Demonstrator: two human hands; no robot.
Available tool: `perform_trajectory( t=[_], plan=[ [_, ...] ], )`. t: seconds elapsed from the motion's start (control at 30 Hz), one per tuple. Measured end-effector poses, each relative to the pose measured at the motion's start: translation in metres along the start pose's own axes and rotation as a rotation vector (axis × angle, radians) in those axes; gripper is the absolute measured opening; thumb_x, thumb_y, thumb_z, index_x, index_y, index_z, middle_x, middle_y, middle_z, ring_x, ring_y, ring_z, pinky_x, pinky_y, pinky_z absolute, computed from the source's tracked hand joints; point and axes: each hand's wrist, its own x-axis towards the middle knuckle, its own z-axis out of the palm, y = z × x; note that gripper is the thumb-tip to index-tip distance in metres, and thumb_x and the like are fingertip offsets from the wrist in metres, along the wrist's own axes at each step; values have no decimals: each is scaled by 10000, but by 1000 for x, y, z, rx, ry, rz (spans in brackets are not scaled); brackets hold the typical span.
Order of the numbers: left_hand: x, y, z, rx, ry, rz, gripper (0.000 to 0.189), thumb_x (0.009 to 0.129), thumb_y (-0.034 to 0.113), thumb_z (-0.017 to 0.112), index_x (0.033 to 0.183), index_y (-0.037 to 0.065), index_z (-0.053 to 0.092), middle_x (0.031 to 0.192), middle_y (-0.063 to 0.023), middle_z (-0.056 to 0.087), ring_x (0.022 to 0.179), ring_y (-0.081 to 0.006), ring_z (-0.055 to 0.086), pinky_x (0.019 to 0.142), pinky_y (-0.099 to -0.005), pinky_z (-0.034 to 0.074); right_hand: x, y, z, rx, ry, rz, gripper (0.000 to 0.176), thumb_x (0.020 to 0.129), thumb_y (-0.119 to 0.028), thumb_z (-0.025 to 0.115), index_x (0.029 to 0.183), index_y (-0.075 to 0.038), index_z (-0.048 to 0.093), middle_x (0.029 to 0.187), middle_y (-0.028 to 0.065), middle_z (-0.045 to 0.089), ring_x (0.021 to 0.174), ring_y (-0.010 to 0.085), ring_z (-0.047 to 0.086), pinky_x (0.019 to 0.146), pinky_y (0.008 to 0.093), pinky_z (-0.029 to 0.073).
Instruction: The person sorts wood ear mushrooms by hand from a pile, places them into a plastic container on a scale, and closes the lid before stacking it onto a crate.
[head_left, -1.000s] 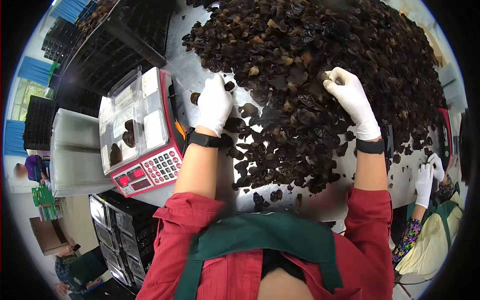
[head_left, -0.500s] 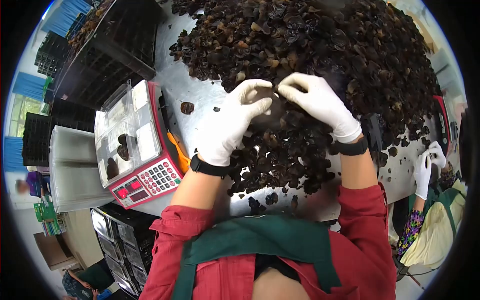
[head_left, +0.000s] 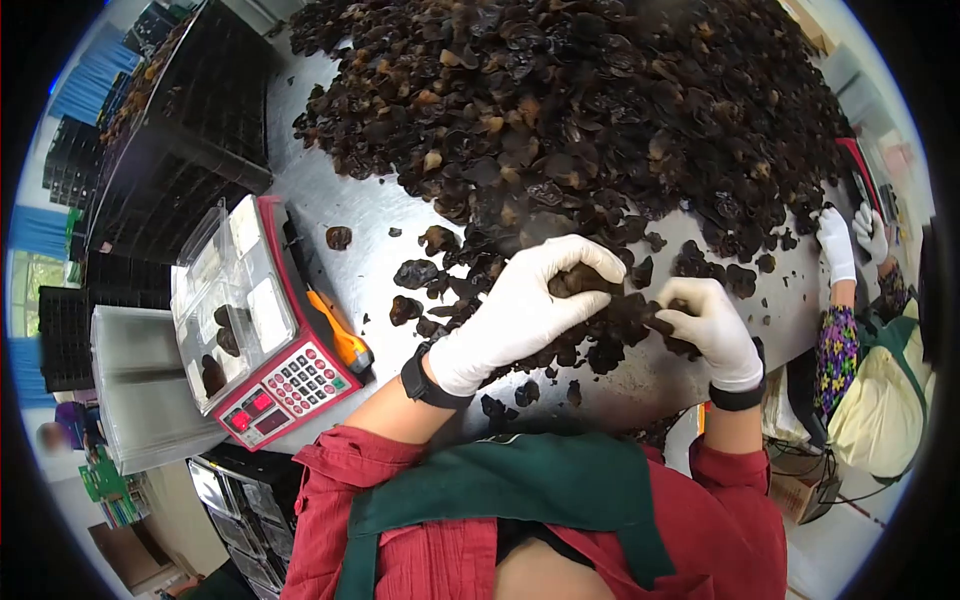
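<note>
My left hand point(head_left: 545, 305), in a white glove, curls its thumb and fingers round dark wood ear mushrooms point(head_left: 578, 284) near the front of the table. Just to its right, my gloved right hand point(head_left: 708, 330) has its fingers closed on a dark wood ear piece point(head_left: 660, 318). The two hands are a short gap apart. Beneath and around them lie loose wood ears point(head_left: 605, 355), partly hidden by the left hand. Beyond spreads a large heap of wood ears point(head_left: 560, 120), brown to black.
A red scale point(head_left: 305, 385) with a clear compartmented tray point(head_left: 225, 300) stands left, an orange-handled tool point(head_left: 340, 335) beside it. Black crates point(head_left: 180, 130) are stacked behind. Clear lids point(head_left: 150, 390) lie at far left. At right, a co-worker's gloved hands point(head_left: 838, 245) are near another scale point(head_left: 857, 170).
Both hands have come nearer the table's front edge and shifted right, over the loose wood ears. The view has also shifted, and more of the metal tabletop shows around the small pile.
</note>
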Motion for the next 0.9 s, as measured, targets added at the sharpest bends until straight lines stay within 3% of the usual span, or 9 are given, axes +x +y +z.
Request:
perform_trajectory(
  t=[0.07, 0.13, 0.2, 0.27, 0.4, 0.47, 0.67, 0.8, 0.9],
  plan=[
    [6, 10, -4, 178, 39, -63, 211, 859, -44, 671, 1054, 37, 686, 1121, -23, 688, 962, -78, 629, 851, -251, 521, -24, 8, -14, -17, 59, -10, 66, 850, -52, 687, 829, -2, 650, 686, -29, 602, 613, 26, 519, 539, 216, 400],
    [12, 13, -19, 526, 211, 117, 208, 850, -40, 661, 1036, 49, 695, 1062, -19, 701, 902, -68, 625, 806, -252, 519, -50, 18, -29, -197, 110, 7, 84, 817, -59, 703, 808, 3, 646, 657, -21, 594, 601, 29, 510, 529, 227, 396],
    [24, -6, -57, 753, 443, 287, 217, 839, -41, 656, 1032, 49, 696, 1006, -36, 699, 873, -86, 629, 797, -264, 520, -80, 26, -47, -386, 52, 32, 96, 804, -77, 717, 827, 7, 679, 707, 32, 670, 633, 59, 568, 603, 264, 470],
    [29, -11, -85, 732, 578, 199, 218, 827, -38, 669, 1030, 40, 692, 966, -50, 694, 874, -129, 647, 816, -276, 523, -104, 34, -65, -429, -97, 224, 110, 796, -110, 731, 836, -11, 704, 745, 74, 709, 644, 129, 641, 662, 301, 510],
    [41, -12, -95, 998, 492, 145, 381, 785, -28, 704, 1148, 82, 680, 1096, -108, 664, 1020, -261, 661, 889, -340, 524, -112, 43, -65, -771, 97, 287, 108, 789, -138, 735, 831, -40, 719, 763, 122, 702, 653, 255, 675, 660, 342, 518],
    [41, -32, -93, 1112, 473, 273, 454, 762, -46, 690, 1190, 105, 672, 1174, -123, 634, 1095, -301, 634, 908, -361, 520, -85, 30, -54, -849, 239, 24, 108, 797, -155, 724, 829, -53, 710, 778, 163, 675, 684, 343, 655, 643, 370, 512],
    [31, -34, -112, 1058, 437, 145, 206, 820, 41, 697, 1025, 29, 702, 1012, -153, 686, 971, -352, 667, 866, -365, 524, 60, -21, -6, -609, 374, -612, 185, 853, -116, 635, 1028, -78, 678, 805, 157, 675, 734, 339, 670, 659, 403, 522],
    [19, -21, -119, 991, 559, 85, 243, 867, 168, 727, 1043, 8, 675, 956, -186, 691, 927, -350, 672, 821, -383, 520, 153, -33, 15, -792, 486, -603, 246, 877, -181, 621, 1113, -135, 673, 885, 131, 713, 860, 335, 690, 762, 436, 543],
    [16, -10, -126, 810, 609, -121, 358, 884, 276, 744, 1084, -11, 668, 922, -215, 711, 842, -318, 704, 762, -370, 526, 173, -22, 13, -891, 495, -573, 208, 864, -218, 661, 1052, -130, 673, 848, 152, 692, 836, 345, 680, 724, 447, 528]
  ],
)
